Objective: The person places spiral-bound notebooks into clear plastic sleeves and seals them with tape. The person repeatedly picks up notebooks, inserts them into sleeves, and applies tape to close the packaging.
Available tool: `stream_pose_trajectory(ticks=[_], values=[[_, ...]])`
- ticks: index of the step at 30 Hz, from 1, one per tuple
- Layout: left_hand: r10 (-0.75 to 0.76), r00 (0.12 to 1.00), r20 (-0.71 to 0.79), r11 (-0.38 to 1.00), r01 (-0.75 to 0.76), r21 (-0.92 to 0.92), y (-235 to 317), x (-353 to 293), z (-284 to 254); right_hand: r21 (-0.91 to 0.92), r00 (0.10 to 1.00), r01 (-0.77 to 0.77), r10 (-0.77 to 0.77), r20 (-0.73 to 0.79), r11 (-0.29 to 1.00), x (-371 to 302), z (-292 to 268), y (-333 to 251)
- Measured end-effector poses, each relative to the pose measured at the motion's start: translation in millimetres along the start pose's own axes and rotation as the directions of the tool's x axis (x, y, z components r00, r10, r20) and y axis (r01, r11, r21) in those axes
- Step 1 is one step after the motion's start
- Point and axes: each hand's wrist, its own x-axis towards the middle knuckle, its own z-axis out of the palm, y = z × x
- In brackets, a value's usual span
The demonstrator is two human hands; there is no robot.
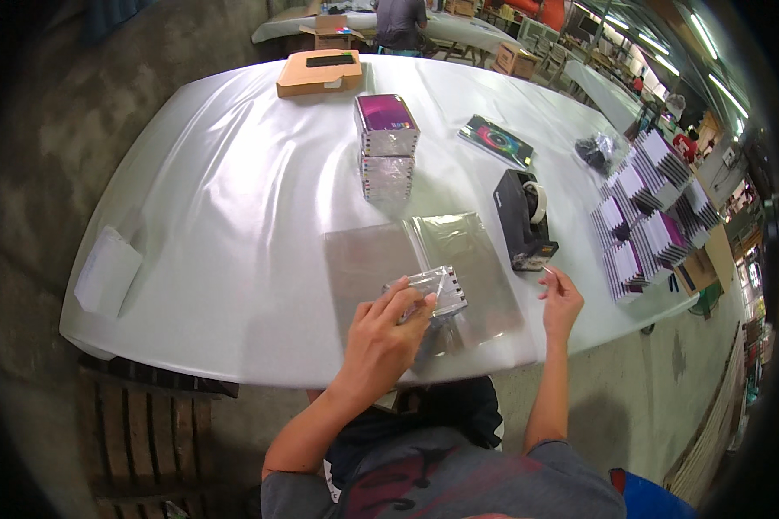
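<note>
My left hand [385, 333] is closed over a small clear-wrapped pack [447, 292], its fingers lying across the top and near side. Beneath the pack, clear plastic sheets [363, 255] are spread on the table. My right hand [563, 303] is raised at the table's right, thumb and fingers pinched on what looks like a small piece of tape [546, 270]. Just beyond those fingertips stands a black tape dispenser [512, 216] with a pale roll [539, 204] in it.
Stacked wrapped packs [388, 147] with a purple top stand in the middle. Several piles of white-and-purple packs [636, 233] crowd the right edge. A colourful flat package [496, 141], a cardboard box [299, 80] and a white block [108, 272] lie on the white-covered table [208, 216]. One person [401, 24] sits beyond.
</note>
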Motion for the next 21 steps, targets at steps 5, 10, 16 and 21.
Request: stream_pose_trajectory(ticks=[5, 10, 16, 21], values=[[0.042, 0.999, -0.022, 0.999, -0.041, 0.025, -6.1, -3.3, 2.0, 0.408, 0.95, -0.133, -0.001, 0.311, 0.903, -55.5, 39.1, -123.1], [-0.059, 0.997, -0.048, 0.987, 0.051, -0.15, 0.5, 3.5, -3.3, 0.405, 0.598, -0.675, 0.137, 0.789, 0.617, -69.0, 54.6, -145.9], [-0.099, 0.993, -0.065, 0.95, 0.075, -0.304, -5.2, 2.2, -0.8, 0.263, 0.527, -0.739, 0.289, 0.799, 0.621, -61.7, 67.2, -152.6], [-0.1, 0.994, -0.046, 0.961, 0.084, -0.263, -6.9, 0.7, 0.2, 0.174, 0.493, -0.748, 0.36, 0.792, 0.641, -69.6, 69.2, -153.8]])
